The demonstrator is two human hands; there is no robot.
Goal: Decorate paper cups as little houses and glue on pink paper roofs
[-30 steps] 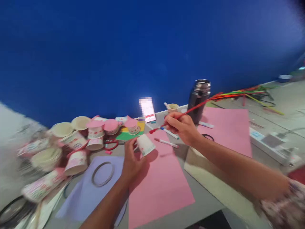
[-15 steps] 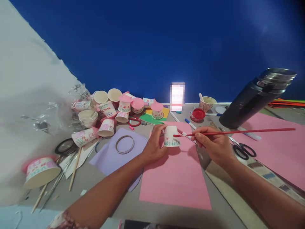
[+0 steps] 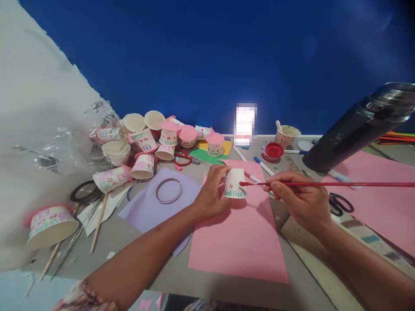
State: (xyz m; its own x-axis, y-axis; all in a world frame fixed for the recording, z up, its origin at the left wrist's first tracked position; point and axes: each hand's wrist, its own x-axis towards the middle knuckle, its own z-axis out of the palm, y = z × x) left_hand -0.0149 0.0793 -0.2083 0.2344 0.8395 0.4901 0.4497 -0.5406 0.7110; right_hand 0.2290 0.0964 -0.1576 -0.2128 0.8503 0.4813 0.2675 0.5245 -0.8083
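My left hand [image 3: 214,190] grips a small white paper cup [image 3: 236,179] from its left side, thumb low and fingers at the top. The cup is upside down, with green grass strokes along its rim and a few red marks above them. In my right hand [image 3: 296,196] is a red paintbrush [image 3: 301,184], pinched near its bristles and held level. Its red tip is at the cup's front; whether it touches I cannot tell. Under the cup lies a pink paper sheet [image 3: 238,246]. An open pot of red paint [image 3: 272,151] stands beyond my right hand.
Several decorated cups [image 3: 142,166] crowd the back left beside a clear plastic bag [image 3: 68,151]. A tape ring [image 3: 169,191] rests on purple paper [image 3: 145,211]. At right are a dark flask [image 3: 350,129], black-handled scissors [image 3: 342,203] and a patterned cloth [image 3: 311,255].
The brush tip has shifted slightly right across the cup's front, and my right hand has moved a little right with it. My left hand still holds the cup. The view has shifted slightly.
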